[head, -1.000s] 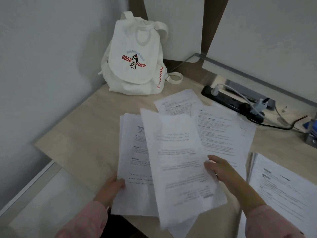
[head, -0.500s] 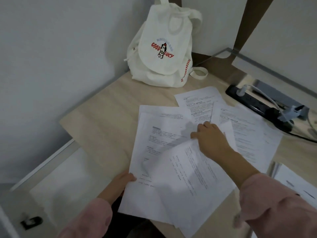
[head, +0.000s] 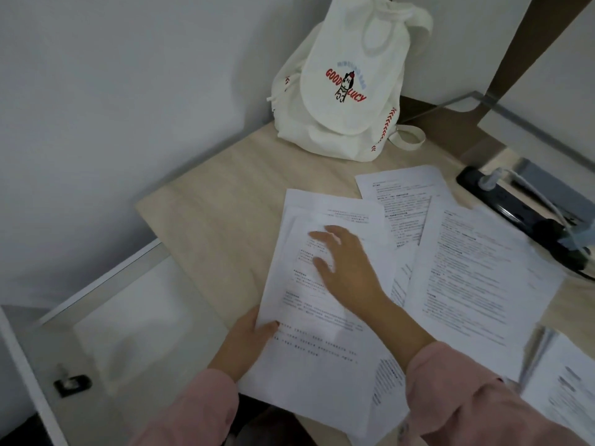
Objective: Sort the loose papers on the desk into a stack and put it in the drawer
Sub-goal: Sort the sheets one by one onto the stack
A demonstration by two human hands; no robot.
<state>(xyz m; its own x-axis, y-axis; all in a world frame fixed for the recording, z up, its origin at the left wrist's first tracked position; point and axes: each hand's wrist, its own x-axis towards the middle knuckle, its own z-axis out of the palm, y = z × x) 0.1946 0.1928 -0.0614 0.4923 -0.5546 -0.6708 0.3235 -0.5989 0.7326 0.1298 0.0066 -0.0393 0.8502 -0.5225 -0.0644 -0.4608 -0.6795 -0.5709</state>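
A small stack of printed papers (head: 309,358) lies on the light wooden desk (head: 225,214), its near end hanging over the front edge. My left hand (head: 248,339) grips the stack's left edge, thumb on top. My right hand (head: 347,268) lies flat on the top sheet with fingers spread. More loose sheets (head: 483,278) lie fanned to the right, one (head: 402,185) further back. Another pile of papers (head: 566,381) sits at the right edge. The open drawer (head: 106,320), pale inside, is at the lower left below the desk.
A white cloth backpack (head: 347,91) with red lettering stands in the desk's back corner against the wall. A black power strip (head: 515,207) with plugs and white cables lies at the right back. The wall closes the left side.
My right hand laid the held sheet onto the left stack and moved left to press flat on it. My left hand kept its grip. The camera turned left, showing more of the drawer.
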